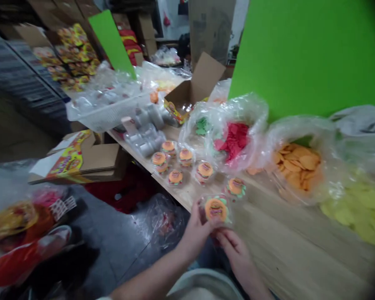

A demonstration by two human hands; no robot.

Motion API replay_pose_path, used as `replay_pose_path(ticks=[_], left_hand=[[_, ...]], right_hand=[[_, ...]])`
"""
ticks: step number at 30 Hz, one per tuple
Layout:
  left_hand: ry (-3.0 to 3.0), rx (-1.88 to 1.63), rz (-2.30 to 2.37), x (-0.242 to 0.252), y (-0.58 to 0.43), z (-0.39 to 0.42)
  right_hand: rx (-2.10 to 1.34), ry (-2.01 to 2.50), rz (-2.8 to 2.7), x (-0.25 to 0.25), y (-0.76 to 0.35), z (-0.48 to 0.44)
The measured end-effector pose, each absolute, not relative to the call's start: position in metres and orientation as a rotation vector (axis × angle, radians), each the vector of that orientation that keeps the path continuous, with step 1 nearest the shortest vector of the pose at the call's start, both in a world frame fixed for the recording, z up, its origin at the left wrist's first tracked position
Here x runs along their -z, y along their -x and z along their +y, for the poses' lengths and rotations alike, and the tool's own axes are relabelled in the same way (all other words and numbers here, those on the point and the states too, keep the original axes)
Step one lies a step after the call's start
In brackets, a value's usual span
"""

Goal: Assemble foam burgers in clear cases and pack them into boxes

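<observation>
Now candy pack (216,209) between left hand (196,234), right hand (235,255).

L hand (196,235), R hand (236,260) bare; white sleeve (103,298) at L forearm.

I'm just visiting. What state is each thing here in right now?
Left hand: holding a round pack
Right hand: holding the pack's lower edge
Other round packs: lying loose on the table
Cardboard box: open, flaps up
Printed cardboard: folded flat
Bag of orange pieces: open
Bag of red pieces: open
</observation>
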State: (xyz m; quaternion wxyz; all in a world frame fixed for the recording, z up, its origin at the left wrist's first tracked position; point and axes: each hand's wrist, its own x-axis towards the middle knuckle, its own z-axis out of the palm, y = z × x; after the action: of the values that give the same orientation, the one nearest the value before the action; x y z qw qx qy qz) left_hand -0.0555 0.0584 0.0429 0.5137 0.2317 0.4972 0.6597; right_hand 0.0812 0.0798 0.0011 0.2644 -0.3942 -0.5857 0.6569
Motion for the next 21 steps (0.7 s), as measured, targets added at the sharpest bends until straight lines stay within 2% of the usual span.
replay_pose_path(ticks=[3,6,13,16,21], left_hand=[[-0.496,-1.643,1.619,-0.033,0.122,0.056],[-0.688,-1.549,2.063,-0.027,0.18,0.069],[-0.855,-1.501,2.454,-0.013,0.216,0.08],[-0.863,-1.55,2.586,-0.005,0.224,0.067],[-0.953,-1.649,2.716,-0.019,0.274,0.052]], right_hand=[[-1.379,0.971,-2.089,-0.006,-0.039,0.09],[-0.915,0.818,-2.321,-0.011,0.001,0.103],[-0.142,0.756,-2.461,-0.006,0.085,0.124],[-0.004,0.678,-2.462,0.006,0.1,0.137],[-0.032,0.591,-2.325,0.032,0.102,0.153]])
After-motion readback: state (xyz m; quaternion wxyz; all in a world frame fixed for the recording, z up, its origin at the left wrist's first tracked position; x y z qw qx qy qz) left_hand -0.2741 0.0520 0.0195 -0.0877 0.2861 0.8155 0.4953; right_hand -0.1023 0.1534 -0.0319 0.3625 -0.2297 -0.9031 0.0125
